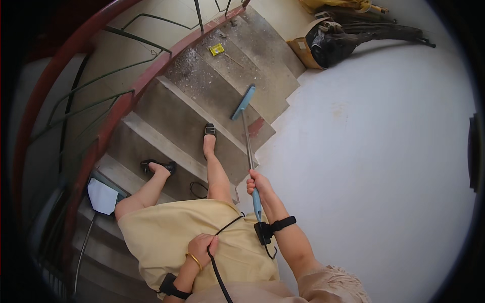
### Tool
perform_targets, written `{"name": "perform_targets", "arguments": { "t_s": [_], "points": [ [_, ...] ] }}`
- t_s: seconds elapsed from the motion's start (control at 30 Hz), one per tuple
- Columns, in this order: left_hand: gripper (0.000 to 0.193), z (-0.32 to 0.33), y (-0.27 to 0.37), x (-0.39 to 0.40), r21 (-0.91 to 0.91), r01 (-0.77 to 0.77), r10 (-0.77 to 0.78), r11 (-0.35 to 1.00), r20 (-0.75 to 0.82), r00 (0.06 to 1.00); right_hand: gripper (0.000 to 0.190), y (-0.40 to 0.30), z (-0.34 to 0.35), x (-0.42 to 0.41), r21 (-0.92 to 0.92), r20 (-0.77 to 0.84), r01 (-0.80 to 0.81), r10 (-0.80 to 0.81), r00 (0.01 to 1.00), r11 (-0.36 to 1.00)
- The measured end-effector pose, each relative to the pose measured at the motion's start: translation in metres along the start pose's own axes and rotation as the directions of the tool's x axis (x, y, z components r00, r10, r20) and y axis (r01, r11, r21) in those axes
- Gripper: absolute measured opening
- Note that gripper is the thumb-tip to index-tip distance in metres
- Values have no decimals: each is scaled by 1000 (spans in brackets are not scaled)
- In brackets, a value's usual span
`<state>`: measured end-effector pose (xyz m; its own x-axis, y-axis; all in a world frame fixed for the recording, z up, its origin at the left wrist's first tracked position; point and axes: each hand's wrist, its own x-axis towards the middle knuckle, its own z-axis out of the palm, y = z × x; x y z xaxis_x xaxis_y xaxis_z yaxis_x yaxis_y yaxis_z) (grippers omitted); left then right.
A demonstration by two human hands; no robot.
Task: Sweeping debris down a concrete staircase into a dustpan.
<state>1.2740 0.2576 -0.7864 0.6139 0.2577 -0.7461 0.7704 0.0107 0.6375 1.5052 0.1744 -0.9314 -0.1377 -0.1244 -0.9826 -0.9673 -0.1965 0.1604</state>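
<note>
My right hand (260, 185) is closed around the handle of a long brush (244, 102), blue at head and grip, with a metal pole. The brush head lies over a concrete stair step near the white wall, its bristles along one long edge. My left hand (203, 248) rests at my lap, closed on a black cable (218, 270). Beyond the brush, a yellow packet (216, 49) and a thin stick (234, 60) lie on a step. Pale debris (188, 65) is scattered beside the railing's base.
A red-edged railing (113, 117) with green bars curves along the left. A dustpan (103, 196) with a long handle stands beside it on the steps. At the upper right, a cardboard box (300, 53) holds a black bag by the wall (363, 144).
</note>
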Motion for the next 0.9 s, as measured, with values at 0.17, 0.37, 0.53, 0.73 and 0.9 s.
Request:
{"name": "perform_targets", "arguments": {
  "t_s": [0.17,0.37,0.53,0.73,0.9],
  "points": [
    [24,2,2,6,-34,-25,24,999,-28,999,19,6,-45,73,60,-159,14,-4,987,998],
    [23,11,-9,1,-45,-18,16,999,-58,998,27,11,44,120,173,-90,-31,48,995,984],
    [22,11,-5,2,0,-11,11,1000,-38,999,28,13,127,81,223,189,-147,106,976,964],
    [24,5,16,13,6,-33,33,999,-62,998,16,-38,94,41,167,416,-205,120,901,964],
    [30,-4,33,23,26,-80,83,996,-133,988,26,-68,6,11,-875,69,172,-236,969,453]
  ]
}}
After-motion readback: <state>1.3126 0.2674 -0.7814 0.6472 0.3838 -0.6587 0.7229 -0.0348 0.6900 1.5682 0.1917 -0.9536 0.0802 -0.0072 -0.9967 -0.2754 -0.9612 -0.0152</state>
